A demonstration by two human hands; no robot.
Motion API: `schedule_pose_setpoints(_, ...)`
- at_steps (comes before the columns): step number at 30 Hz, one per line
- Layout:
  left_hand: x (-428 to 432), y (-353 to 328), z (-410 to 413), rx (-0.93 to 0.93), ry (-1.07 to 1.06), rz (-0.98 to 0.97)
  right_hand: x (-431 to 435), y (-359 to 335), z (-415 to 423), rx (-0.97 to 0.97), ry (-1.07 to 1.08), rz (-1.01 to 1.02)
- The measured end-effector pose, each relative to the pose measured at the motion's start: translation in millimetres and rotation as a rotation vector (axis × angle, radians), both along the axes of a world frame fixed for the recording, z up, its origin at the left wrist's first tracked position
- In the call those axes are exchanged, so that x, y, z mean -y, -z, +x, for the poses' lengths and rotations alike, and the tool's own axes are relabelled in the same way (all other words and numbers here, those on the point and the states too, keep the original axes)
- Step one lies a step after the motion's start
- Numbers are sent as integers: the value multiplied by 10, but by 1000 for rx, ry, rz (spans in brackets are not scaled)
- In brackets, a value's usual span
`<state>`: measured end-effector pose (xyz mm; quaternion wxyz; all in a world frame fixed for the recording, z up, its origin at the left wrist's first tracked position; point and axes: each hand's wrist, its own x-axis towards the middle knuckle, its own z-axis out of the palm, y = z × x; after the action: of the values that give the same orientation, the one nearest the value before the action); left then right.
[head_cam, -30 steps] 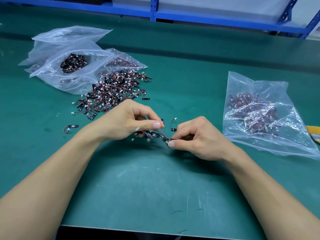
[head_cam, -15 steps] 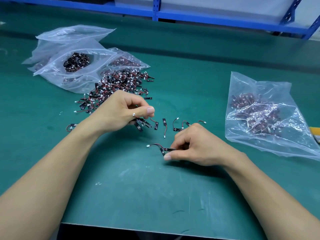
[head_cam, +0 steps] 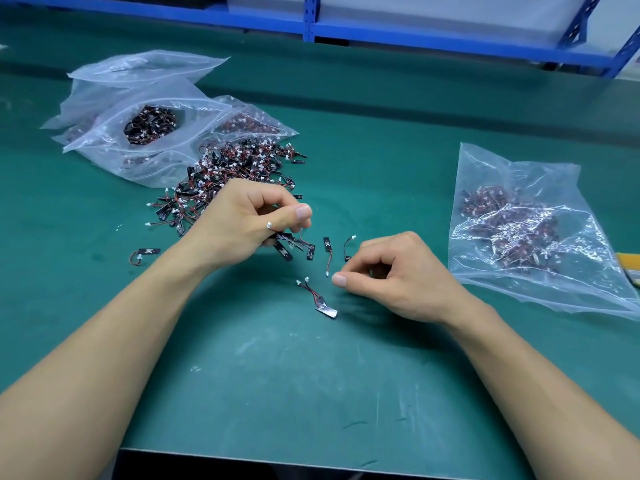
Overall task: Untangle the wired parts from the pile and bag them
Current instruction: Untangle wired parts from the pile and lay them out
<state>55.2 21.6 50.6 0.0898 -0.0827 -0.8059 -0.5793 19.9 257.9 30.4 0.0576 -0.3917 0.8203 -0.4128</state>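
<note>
Surface: green mat [head_cam: 311,375], matte, scuffed with pale marks near the front edge.
Pile: one heap [head_cam: 228,178] of wired parts, left of centre, just beyond the left hand. Each part is a flat black strip with thin red and black wire ending in a small white connector. Too many to count.
Left hand: [head_cam: 242,223] raised just above the surface, fingers curled, thumb and fingers pinching a cluster of wired parts [head_cam: 291,244]. Several black strips hang tangled below it.
Right hand: [head_cam: 398,275] low over the surface, right of centre, fingers curled in, thumb against the index finger. Nothing shows between them.
Freed wired part: [head_cam: 320,301] lies on the surface between the hands, near the right thumb. Two white connectors show; whether it is one part or two cannot be told.
Loose parts: straight-wired part [head_cam: 327,251] and curved-wired part [head_cam: 348,245] lie apart, just behind the right hand. Stray part [head_cam: 145,254] lies beside the left wrist.
Left bags: clear crinkled zip bags [head_cam: 104,140], at least three, overlapping behind the pile. The front one shows a dark clump of parts.
Right bag: one clear glossy bag [head_cam: 519,174], flat, well apart from the pile, holding parts.
Rack: blue metal shelf frame [head_cam: 415,32] along the far edge.
</note>
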Motion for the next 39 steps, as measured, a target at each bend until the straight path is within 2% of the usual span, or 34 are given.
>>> schedule_pose_setpoints(9,-321,103,44,34,132,41,123,14,71,-30,69,-130)
schedule_pose_setpoints(24,-303,98,28,41,115,-6,-24,-60,-6,44,6,-89)
schedule_pose_setpoints(39,-195,93,-8,63,79,-28,-234,-196,-111,200,-42,-192)
